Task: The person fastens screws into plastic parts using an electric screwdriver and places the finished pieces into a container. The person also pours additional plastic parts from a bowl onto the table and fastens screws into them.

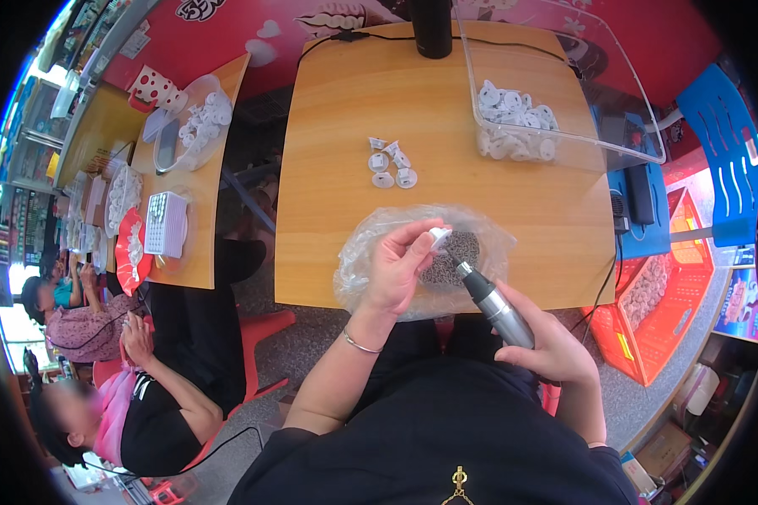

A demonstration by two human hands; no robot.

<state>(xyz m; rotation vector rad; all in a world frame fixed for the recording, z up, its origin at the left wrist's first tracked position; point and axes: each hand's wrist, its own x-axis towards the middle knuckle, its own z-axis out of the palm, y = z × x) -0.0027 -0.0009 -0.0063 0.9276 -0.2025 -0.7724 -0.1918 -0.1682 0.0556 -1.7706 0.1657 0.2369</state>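
My left hand [398, 268] pinches a small white plastic part [439, 237] above a clear plastic bag [362, 244] holding a heap of small dark screws [456, 254]. My right hand [552, 343] grips a grey electric screwdriver [497, 307], whose tip points up-left and meets the white part. Both hands hover at the near edge of a wooden table [446, 118]. Several finished-looking white parts [392, 162] lie in a small cluster on the table's middle.
A clear plastic bin [564, 147] with several white parts stands at the back right. A black cylinder [432, 25] stands at the far edge. A red crate [657, 295] sits to the right on the floor. Other people sit at a second table [202, 168] on the left.
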